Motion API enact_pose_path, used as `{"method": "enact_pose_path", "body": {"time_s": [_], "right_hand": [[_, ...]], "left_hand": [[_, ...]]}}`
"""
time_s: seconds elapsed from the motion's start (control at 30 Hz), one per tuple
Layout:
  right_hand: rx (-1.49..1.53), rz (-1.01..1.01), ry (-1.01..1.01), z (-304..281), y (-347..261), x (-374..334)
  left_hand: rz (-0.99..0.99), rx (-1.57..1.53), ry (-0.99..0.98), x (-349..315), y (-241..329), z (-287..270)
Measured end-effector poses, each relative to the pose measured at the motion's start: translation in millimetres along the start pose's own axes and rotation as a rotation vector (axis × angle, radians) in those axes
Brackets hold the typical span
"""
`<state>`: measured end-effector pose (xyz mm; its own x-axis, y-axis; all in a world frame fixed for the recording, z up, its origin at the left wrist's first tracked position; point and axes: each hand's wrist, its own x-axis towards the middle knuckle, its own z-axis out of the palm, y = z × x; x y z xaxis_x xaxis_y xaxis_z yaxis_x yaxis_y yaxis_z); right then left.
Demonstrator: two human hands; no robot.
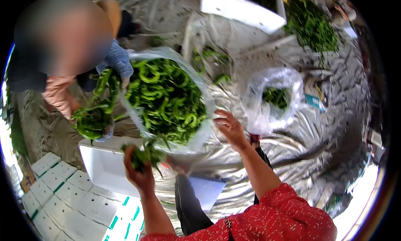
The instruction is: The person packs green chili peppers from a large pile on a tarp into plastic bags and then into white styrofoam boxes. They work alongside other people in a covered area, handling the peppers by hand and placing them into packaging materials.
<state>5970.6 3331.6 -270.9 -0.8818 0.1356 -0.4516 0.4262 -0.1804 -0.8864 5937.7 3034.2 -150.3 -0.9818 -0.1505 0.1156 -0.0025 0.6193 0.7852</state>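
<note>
A large clear plastic bag [207, 103] stands in front of me, filled with long curled green peppers [169, 97]. At the bag's near left edge, my left hand [141, 176] is closed around a bunch of green peppers [151, 154], darker than those in the bag. My right hand [229, 128] is by the bag's right rim, fingers apart and slightly bent, with nothing visible in it. Whether its fingertips touch the plastic I cannot tell. Across to the left, another person's gloved hands [119, 63] hold more long green peppers [98, 103].
An open white foam box [104, 166] stands left of my left hand, beside several white lidded boxes [73, 199]. A smaller clear bag [252, 99] with some greens is at right. Farther off are a white box [238, 9] and a leafy heap [313, 28]. Crumpled sheeting [334, 95] covers the ground.
</note>
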Motion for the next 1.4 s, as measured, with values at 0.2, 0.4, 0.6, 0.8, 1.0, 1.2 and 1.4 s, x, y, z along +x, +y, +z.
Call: {"method": "enact_pose_path", "body": {"time_s": [0.2, 0.4, 0.6, 0.8, 1.0, 1.2, 1.4], "right_hand": [[0.118, 0.879, 0.601, -155, 241, -111], [0.385, 1.432, 0.884, -167, 414, -165], [0.656, 1.229, 1.436, -184, 495, -133], [-0.034, 0.987, 0.704, -129, 422, -74], [-0.759, -0.086, 0.472, -137, 226, 147], [-1.495, -0.682, 0.183, -163, 204, 327], [-1.369, -0.591, -0.159, -157, 227, 355]], "left_hand": [[0.267, 0.431, -0.215, -3, 20, 83], [-0.035, -0.051, -0.705, -172, -12, 164], [-0.123, 0.56, -0.795, -211, -215, 330], [-0.519, 0.769, -0.644, -195, -288, 383], [-0.503, 0.354, -0.52, -190, -249, 400], [-0.074, 0.572, -0.615, -123, -195, 456], [0.109, 0.636, -0.517, -106, -232, 474]]}}
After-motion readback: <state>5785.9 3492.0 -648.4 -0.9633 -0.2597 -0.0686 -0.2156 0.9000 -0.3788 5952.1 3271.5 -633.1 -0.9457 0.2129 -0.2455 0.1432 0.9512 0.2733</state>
